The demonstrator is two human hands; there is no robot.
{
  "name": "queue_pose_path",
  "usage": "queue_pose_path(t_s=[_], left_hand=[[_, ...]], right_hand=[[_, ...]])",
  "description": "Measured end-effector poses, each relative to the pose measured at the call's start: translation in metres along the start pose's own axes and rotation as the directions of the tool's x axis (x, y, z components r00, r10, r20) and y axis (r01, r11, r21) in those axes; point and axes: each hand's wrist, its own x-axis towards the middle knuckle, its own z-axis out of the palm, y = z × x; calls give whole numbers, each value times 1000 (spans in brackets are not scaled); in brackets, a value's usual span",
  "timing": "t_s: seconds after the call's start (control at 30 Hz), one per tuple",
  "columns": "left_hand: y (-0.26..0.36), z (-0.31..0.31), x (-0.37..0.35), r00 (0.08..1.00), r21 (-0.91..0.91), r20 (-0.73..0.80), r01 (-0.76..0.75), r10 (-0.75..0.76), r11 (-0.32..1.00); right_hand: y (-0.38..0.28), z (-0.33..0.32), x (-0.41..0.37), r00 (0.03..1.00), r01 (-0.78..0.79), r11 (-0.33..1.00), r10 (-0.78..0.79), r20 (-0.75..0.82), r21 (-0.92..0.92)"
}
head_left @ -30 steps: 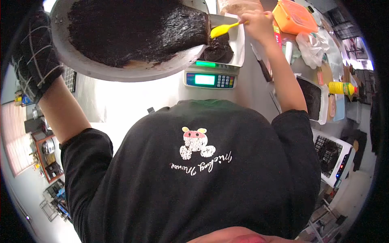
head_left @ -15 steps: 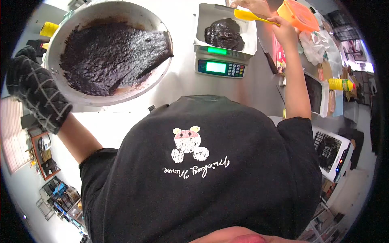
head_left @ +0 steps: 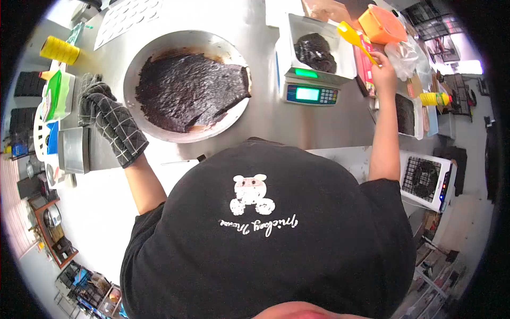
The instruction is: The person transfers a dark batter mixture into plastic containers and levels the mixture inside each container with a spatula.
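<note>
My right hand [head_left: 383, 73] is closed round the handle of a yellow spatula [head_left: 349, 34], whose blade points up and left beside a white tray [head_left: 342, 52]. Inside that tray, a lump of glossy black paste [head_left: 315, 53] sits on a digital scale [head_left: 311, 94] with a lit green display. My left hand wears a black checked oven mitt [head_left: 114, 119], so its fingers are hidden. The mitt is just left of a large round metal pan [head_left: 183, 139], with a small gap between them. Thick black paste [head_left: 186, 90] fills much of the pan, piled up toward its right rim.
An orange container [head_left: 381, 24] and a plastic bag [head_left: 402, 59] lie beyond my right hand. A metal tin [head_left: 74, 151], a green-lidded box [head_left: 54, 95] and a yellow roll [head_left: 59, 50] stand at the left. A white sheet with round marks [head_left: 127, 21] lies behind the pan.
The view has shifted, showing more of the table at left and back. The mitt, earlier against the pan's left rim, is now apart from it. The spatula blade has tilted more upright.
</note>
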Motion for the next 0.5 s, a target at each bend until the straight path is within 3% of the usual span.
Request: queue_pose_path(t_s=[0.03,0.1,0.17,0.23,0.37,0.5], left_hand=[[-9,-3,-1,999,-16,-3,50,-50,999],[-16,-9,-10,989,-60,-5,148,-149,987],[-21,-11,-13,972,-113,-3,233,-235,966],[-25,-15,-21,947,-160,6,319,-323,934],[-42,-25,-35,871,-247,24,481,-491,841],[-63,-27,-37,778,-343,60,605,-626,719]], right_hand=[[-9,0,-5,1000,8,1000,-8,11,2],[-35,-4,-20,999,2,976,-9,32,218],[-88,-8,-46,999,-19,977,12,36,211],[-104,8,-65,984,72,895,-136,115,439],[-137,43,-108,946,104,905,-218,241,412],[-145,79,-117,937,50,939,-162,310,339]])
